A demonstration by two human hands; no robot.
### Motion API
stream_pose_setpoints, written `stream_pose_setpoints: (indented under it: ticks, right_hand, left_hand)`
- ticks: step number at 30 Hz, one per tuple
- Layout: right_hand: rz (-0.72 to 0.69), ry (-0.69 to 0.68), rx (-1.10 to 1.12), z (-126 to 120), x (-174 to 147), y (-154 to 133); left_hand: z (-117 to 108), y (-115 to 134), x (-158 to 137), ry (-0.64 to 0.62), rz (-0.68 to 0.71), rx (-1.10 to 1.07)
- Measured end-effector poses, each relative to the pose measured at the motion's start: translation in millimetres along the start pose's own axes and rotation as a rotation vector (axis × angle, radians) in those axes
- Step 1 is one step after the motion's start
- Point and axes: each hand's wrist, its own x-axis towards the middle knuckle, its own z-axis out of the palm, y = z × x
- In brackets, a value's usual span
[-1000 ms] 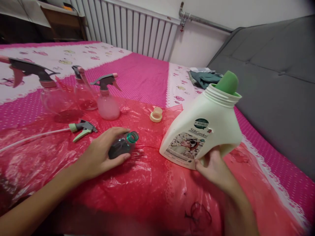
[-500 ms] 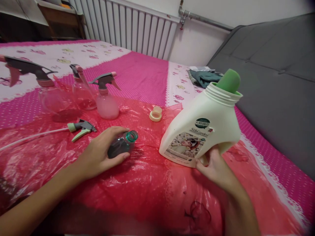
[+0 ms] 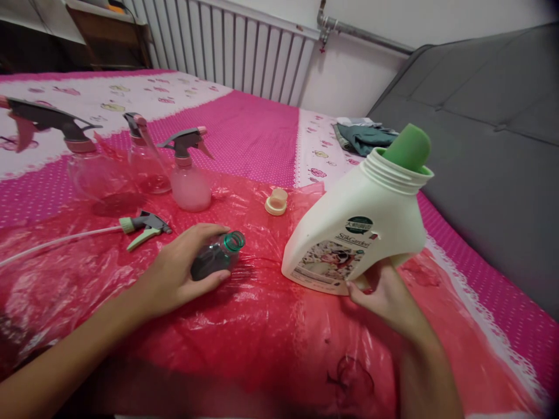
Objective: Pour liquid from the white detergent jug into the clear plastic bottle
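My left hand (image 3: 187,262) is wrapped round a small clear bottle (image 3: 213,260) with a green neck; its mouth is uncapped and tilts to the right. By its handle, my right hand (image 3: 379,291) grips a large cream detergent jug (image 3: 353,221), which leans to the right. A green spout (image 3: 410,148) shows in the jug's open mouth. Beyond my left hand lies a grey and green spray trigger (image 3: 148,227) with a long thin tube. A cream cap (image 3: 276,202) sits between the bottle and the jug, farther back.
Three spray bottles with pink and dark triggers stand at the back left, the nearest holding cloudy liquid (image 3: 191,189). Red plastic sheeting (image 3: 244,343) covers the near part of the pink bedspread (image 3: 257,128). Folded clothes (image 3: 364,137) lie beside the grey headboard (image 3: 489,128). A radiator (image 3: 227,49) lines the wall.
The jug has shifted very slightly, its mouth a little to the right and its base a little up. My left hand and the small bottle have hardly moved.
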Motion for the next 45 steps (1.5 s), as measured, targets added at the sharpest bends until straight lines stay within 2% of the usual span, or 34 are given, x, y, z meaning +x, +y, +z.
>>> stream_pose_setpoints:
  ticks: [7,13,24,35,42,45]
  right_hand:
    - [0.054,0.006,-0.009,-0.8,-5.1,9.4]
    - [0.073,-0.083,0.030,-1.8,-7.3,17.9]
    - [0.021,-0.021,-0.052,-3.9,-9.0,22.8]
    - [0.061,-0.038,0.009,-2.3,-10.2,25.5]
    - [0.095,-0.133,0.023,0.6,-9.5,28.3]
    - [0.086,-0.109,-0.001,0.8,-9.7,28.9]
  left_hand:
    - [0.3,-1.4,-0.5,0.008,0.012,0.001]
    - [-0.6,-1.0,-0.9,0.000,0.004,0.001]
    - [-0.4,-0.1,-0.9,0.000,0.009,0.001]
    - [0.0,0.0,-0.2,0.020,0.021,0.008]
    - [-0.3,-0.2,-0.1,0.016,0.009,0.004]
    - [-0.2,-0.3,-0.6,0.017,0.019,0.019]
